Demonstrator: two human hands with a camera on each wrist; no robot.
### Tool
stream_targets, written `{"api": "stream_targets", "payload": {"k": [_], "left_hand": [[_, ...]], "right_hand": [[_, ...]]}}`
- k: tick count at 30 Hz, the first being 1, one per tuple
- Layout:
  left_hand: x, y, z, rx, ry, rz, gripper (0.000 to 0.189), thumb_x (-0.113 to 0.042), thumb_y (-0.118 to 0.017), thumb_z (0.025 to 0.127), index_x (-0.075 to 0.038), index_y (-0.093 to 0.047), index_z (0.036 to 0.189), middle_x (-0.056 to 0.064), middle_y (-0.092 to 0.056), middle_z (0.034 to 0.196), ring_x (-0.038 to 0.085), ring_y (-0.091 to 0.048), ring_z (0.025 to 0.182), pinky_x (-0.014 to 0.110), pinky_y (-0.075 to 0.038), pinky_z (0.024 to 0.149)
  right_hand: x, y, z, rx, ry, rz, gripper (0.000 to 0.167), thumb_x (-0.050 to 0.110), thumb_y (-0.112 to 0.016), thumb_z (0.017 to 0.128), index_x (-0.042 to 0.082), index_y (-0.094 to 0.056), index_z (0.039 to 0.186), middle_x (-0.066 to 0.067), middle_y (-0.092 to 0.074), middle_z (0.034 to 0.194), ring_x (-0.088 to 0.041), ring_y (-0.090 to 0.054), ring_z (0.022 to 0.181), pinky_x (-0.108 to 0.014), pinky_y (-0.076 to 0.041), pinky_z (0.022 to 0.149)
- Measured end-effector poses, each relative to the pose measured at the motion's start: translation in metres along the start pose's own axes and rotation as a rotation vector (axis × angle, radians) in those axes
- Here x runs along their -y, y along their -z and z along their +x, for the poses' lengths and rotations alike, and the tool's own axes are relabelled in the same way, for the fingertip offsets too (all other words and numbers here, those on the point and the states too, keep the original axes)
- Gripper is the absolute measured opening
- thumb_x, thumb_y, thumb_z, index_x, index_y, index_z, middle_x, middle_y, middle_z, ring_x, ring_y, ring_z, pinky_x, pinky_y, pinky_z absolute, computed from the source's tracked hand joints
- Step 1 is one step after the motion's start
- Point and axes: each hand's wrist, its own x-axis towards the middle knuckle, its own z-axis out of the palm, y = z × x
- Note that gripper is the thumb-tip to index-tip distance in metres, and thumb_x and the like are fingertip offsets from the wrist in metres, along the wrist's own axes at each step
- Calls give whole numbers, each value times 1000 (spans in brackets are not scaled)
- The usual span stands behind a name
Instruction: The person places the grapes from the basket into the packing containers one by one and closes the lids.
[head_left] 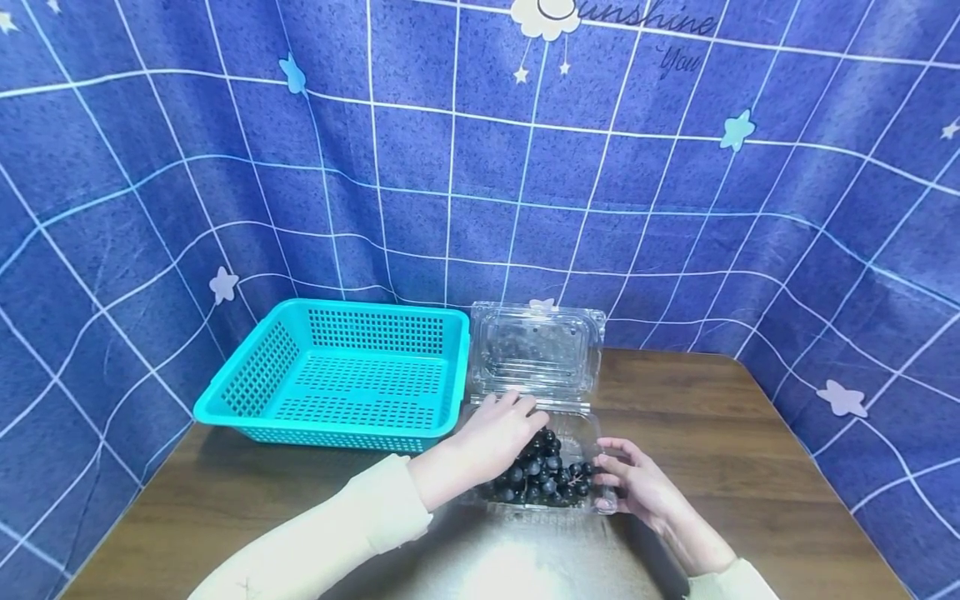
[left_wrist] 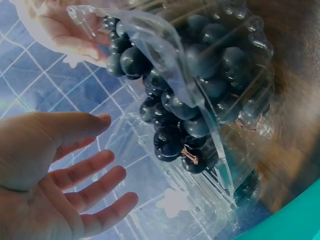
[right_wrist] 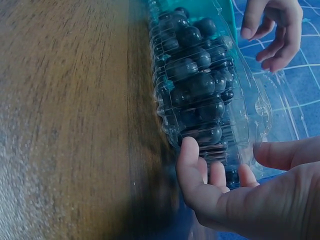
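Note:
A clear plastic clamshell box stands on the table, lid tipped back. Dark grapes on their stems fill much of its base. Over its left part hovers my left hand, fingers spread and loosely bent; the left wrist view shows nothing between the left fingers. My right hand holds the right end of the box, thumb and fingers spanning the end wall. In the right wrist view the right fingertips lie right at the plastic, beside the lowest grapes.
A turquoise plastic basket with slatted sides sits left of the box, its rim close to the box's lid. The brown wooden table ends at a blue checked curtain behind and at both sides.

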Motion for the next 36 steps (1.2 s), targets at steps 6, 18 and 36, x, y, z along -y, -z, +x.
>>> {"api": "stream_targets", "payload": {"k": [6, 18, 36], "left_hand": [[-2, 4, -7, -49, 18, -4, 43, -12, -68, 83, -20, -54, 123, 0, -58, 117, 19, -52, 109, 37, -51, 81], [-1, 8, -21, -267, 56, -71, 51, -26, -72, 81, -17, -49, 126, 2, -56, 111, 18, -56, 98, 31, -50, 72], [3, 4, -49, -342, 218, -378, 50, -28, -69, 83, -12, -50, 126, 0, -57, 113, 15, -52, 101, 31, -47, 89]], "right_hand": [[1, -2, -1, 1, 0, -10, 46, 16, -48, 97, -1, -27, 134, -7, -48, 109, -21, -54, 96, -42, -54, 75], [1, -2, -1, -4, 3, -13, 48, 17, -49, 97, -2, -26, 134, -9, -47, 111, -21, -54, 95, -42, -54, 74], [-2, -4, -2, -36, 11, -33, 50, 18, -48, 97, -2, -25, 136, -13, -46, 114, -23, -55, 97, -44, -54, 75]]}}
